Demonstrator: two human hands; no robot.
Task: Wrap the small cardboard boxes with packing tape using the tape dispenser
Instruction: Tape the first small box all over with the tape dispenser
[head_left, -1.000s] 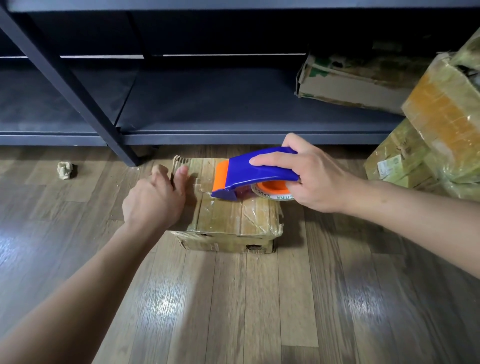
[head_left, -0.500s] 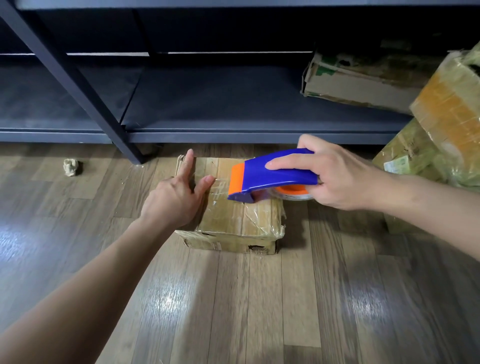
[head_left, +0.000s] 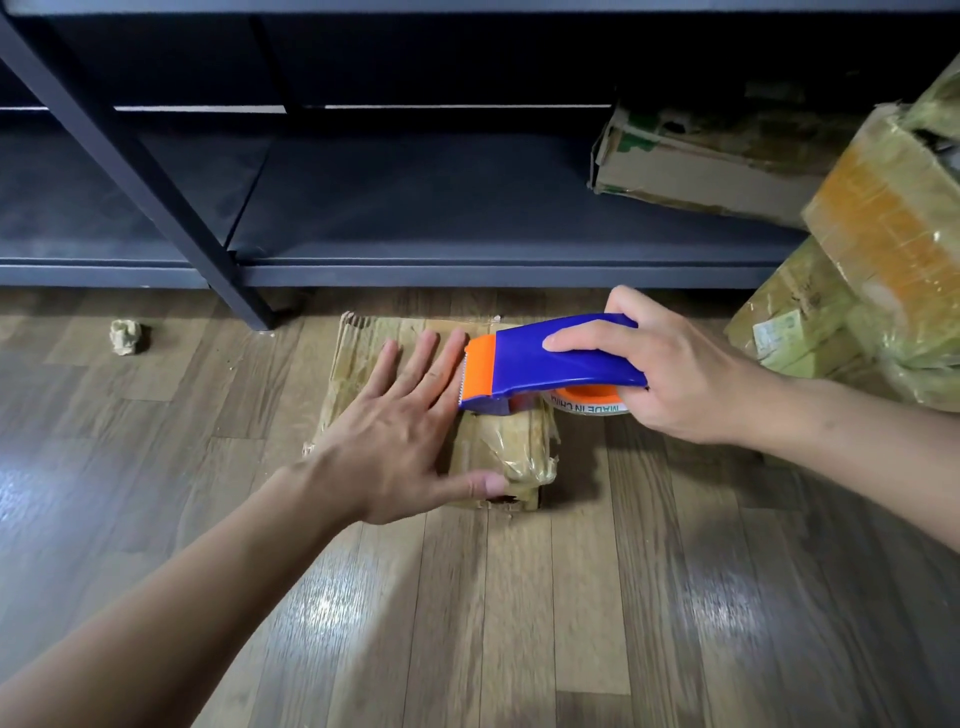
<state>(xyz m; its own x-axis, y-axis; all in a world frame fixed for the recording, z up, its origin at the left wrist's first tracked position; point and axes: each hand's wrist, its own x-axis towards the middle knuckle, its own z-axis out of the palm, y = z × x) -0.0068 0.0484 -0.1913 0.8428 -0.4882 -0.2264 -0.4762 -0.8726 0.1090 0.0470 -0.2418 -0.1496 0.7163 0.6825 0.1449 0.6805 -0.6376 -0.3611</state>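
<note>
A small cardboard box (head_left: 524, 447), partly covered in clear tape, lies on the wood floor just in front of the dark shelf. My left hand (head_left: 400, 436) lies flat on its top with fingers spread and straight, the thumb at the near edge. My right hand (head_left: 670, 369) grips a blue and orange tape dispenser (head_left: 550, 369) holding a tape roll. Its orange blade end sits over the box's right part, next to my left fingertips.
A dark metal shelf (head_left: 467, 270) runs across the back, its leg (head_left: 249, 306) standing just left of the box. A worn carton (head_left: 701, 171) lies on the shelf. Taped boxes (head_left: 872, 270) are stacked at right. A crumpled paper ball (head_left: 125, 336) lies at left.
My left hand has uncurled from the box's left edge and spread flat across its top. The dispenser has shifted slightly right along the box.
</note>
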